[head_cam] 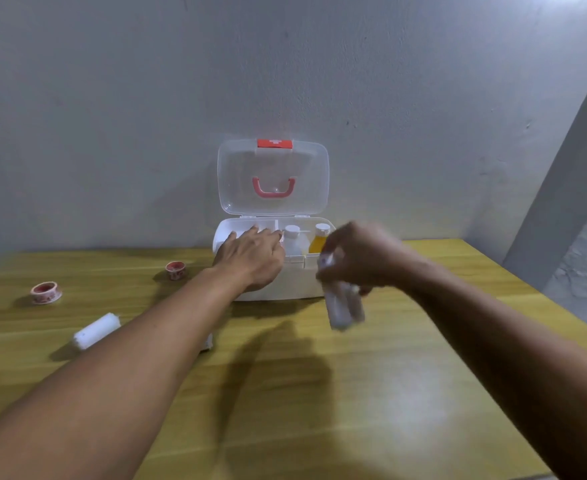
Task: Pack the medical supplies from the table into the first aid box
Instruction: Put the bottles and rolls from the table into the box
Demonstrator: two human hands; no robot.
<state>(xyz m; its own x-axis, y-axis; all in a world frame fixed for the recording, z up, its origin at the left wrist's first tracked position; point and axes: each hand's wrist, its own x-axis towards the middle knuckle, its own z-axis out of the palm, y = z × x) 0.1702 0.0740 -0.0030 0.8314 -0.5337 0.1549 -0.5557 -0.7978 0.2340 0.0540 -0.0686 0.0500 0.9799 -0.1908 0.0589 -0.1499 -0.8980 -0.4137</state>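
A white first aid box (278, 285) stands open at the table's far edge, its clear lid (273, 178) leaning upright against the wall. Inside stand a white bottle (292, 240) and a yellow bottle (320, 239). My left hand (250, 258) lies flat over the box's left compartment, fingers spread, and whether it holds anything is hidden. My right hand (361, 258) hovers in front of the box's right side, closed on a blurred white wrapped roll (342, 306) that hangs downward. On the table to the left lie a white bandage roll (96, 330) and two red-and-white tape rolls (46, 292) (176, 270).
The wooden table (320, 393) stretches toward me. A small white item (207, 342) peeks out from under my left forearm. A grey wall rises right behind the box, and the table's right edge drops to a grey floor (583, 268).
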